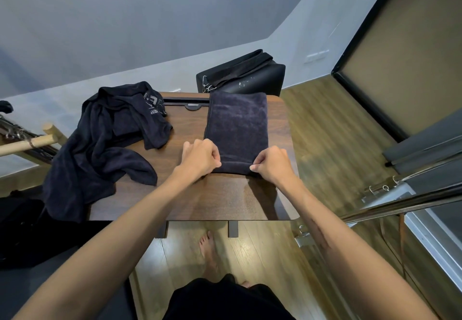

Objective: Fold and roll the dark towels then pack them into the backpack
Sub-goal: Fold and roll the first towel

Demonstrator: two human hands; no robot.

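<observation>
A dark, soft towel folded into a long strip (237,124) lies flat on the brown wooden table (190,199), on the right side, with its far end at the table's back edge. It lies long-ways, pointing away from the person, which looks like the best way to roll it from the near end to the far end. The left hand (198,157) pinches the near left corner of the strip, and the right hand (271,163) pinches the near right corner. Both hands are closed on the cloth, with the thumbs and fingers squeezing the edge. They hold one corner each, so the edge can turn over evenly and the roll can come out straight. The near edge looks a little thick and curled, so I think the roll is just starting. A heap of other dark cloth (105,139), not folded, sits on the left side of the table and hangs over its edge; these look like the next towels to do. The black backpack (242,75) stands just behind the table's far edge, near the end of the strip, so a rolled towel would not have far to go.
</observation>
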